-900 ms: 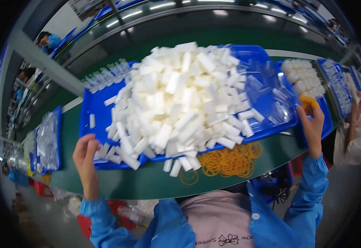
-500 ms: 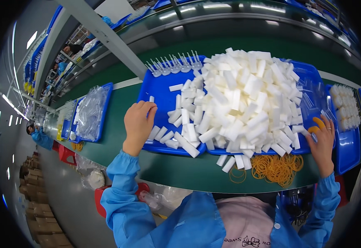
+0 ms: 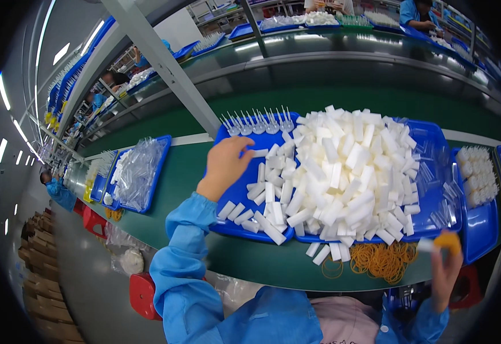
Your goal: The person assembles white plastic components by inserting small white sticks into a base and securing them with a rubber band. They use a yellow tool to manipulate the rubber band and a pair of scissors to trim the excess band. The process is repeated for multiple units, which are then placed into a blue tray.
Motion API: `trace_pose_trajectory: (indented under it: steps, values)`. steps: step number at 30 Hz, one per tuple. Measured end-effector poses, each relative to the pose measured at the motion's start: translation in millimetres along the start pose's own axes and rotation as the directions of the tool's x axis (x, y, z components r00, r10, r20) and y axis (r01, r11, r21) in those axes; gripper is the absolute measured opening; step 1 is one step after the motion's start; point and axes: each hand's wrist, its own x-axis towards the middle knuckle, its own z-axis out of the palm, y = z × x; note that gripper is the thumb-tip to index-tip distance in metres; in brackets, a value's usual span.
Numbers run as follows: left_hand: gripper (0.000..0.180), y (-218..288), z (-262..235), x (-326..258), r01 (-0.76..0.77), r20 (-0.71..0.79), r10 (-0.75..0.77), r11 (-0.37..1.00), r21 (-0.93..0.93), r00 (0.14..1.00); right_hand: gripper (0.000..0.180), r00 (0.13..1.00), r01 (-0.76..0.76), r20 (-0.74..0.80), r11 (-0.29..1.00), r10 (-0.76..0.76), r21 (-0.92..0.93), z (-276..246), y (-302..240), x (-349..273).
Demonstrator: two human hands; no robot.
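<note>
My left hand (image 3: 226, 166) is over the left blue tray (image 3: 236, 189), its thumb and forefinger curved with a gap between them. Its fingertips are beside a small white foam block (image 3: 259, 153), and I see nothing held. My right hand (image 3: 446, 266), blurred, is at the table's front right edge. It pinches a white foam block (image 3: 425, 245), and orange coverings (image 3: 448, 241) sit on its fingertips. Between my hands rises a large heap of white foam blocks (image 3: 348, 172). Several clear, thin-stemmed plastic pieces (image 3: 259, 125) stand along the left tray's far edge.
Yellow rubber bands (image 3: 382, 262) lie at the front edge of the green table (image 3: 233, 258). Clear plastic tubes (image 3: 444, 212) lie in the right tray. Farther right is a tray of upright pieces (image 3: 476, 175). A grey post (image 3: 161, 69) rises behind the left tray. Co-workers sit farther off.
My left hand has moved farther over the left tray, toward the stemmed pieces. My right hand has drawn back from the right tray toward me, with the foam block. The view has tilted up.
</note>
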Motion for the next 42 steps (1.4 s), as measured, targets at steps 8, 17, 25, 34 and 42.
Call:
trace_pose_trajectory:
  steps: [8,17,25,34,42]
  values:
    - [0.018,11,37,54,-0.266,0.067,0.27,0.962,-0.058,0.961,0.021,0.968,-0.12,0.241,0.965,0.062,0.234,27,-56,-13]
    - [0.013,2,78,87,-0.383,0.201,0.337,0.883,0.272,0.92,0.017,0.964,-0.149,0.245,0.97,0.1,0.193,38,-66,-7]
    - [0.024,7,66,92,-0.279,0.167,0.244,0.93,0.24,0.955,0.018,0.957,-0.156,0.268,0.974,0.108,0.163,39,-71,-8]
    - [0.016,21,47,81,-0.021,-0.103,-0.004,0.97,-0.241,0.995,0.017,0.942,-0.188,0.309,0.967,0.127,0.175,33,-71,-9]
    - [0.022,59,-59,9,0.393,0.409,-0.284,-0.113,-0.913,0.868,0.019,0.978,-0.16,0.181,0.934,0.106,0.319,33,-55,-17]
